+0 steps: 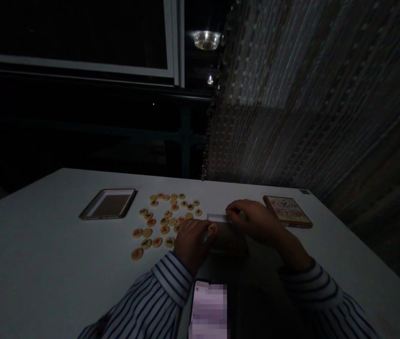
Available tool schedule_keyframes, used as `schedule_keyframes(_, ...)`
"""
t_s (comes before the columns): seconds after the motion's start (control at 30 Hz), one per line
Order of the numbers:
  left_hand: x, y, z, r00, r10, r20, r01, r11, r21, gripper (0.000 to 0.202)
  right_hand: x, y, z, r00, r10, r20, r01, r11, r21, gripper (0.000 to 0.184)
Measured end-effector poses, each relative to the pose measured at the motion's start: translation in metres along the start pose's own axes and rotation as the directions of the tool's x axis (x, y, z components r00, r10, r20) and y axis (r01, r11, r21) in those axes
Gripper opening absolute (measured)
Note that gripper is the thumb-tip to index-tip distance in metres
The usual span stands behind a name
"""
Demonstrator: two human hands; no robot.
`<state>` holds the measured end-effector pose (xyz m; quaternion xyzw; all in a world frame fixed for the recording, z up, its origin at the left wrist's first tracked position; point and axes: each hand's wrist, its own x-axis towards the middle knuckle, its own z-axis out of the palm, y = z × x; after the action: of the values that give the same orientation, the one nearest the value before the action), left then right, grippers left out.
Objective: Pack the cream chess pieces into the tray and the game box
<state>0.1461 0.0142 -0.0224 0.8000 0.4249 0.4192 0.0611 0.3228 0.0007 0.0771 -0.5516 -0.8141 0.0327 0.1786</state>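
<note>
My left hand (193, 240) pinches a round Chinese chess piece (213, 228) with a red character between thumb and fingers. It is held above the left side of an open box (224, 242) with a pale inner wall. Over the box's far right side, my right hand (254, 220) is closed, its thumb and fingertips together; what they hold, if anything, is hidden. Beside my left hand, many loose chess pieces (165, 230) lie spread on the white table (58, 263), some with red or black characters, others blank side up. The box's inside is too dark to make out.
An open shallow tray or lid (110, 205) lies at the back left. On the right rests a flat box with printed writing (288, 210). A lit phone (208, 310) is close to me. Bead-like curtain strands (273, 94) hang behind the table.
</note>
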Motion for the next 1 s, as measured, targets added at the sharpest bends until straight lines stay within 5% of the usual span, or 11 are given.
schedule_keyframes(0.47,-0.007,-0.001,0.002,1.000,0.026,0.016,-0.026,1.000,-0.006,0.021,0.000,0.006,0.020,0.974,-0.027,0.225,-0.011,0.986,0.167,0.017)
schedule_keyframes(1.0,-0.008,0.000,0.000,0.998,0.068,0.011,-0.067,0.996,-0.051,0.021,0.000,0.000,0.022,0.963,-0.050,0.265,-0.026,0.962,0.273,0.020)
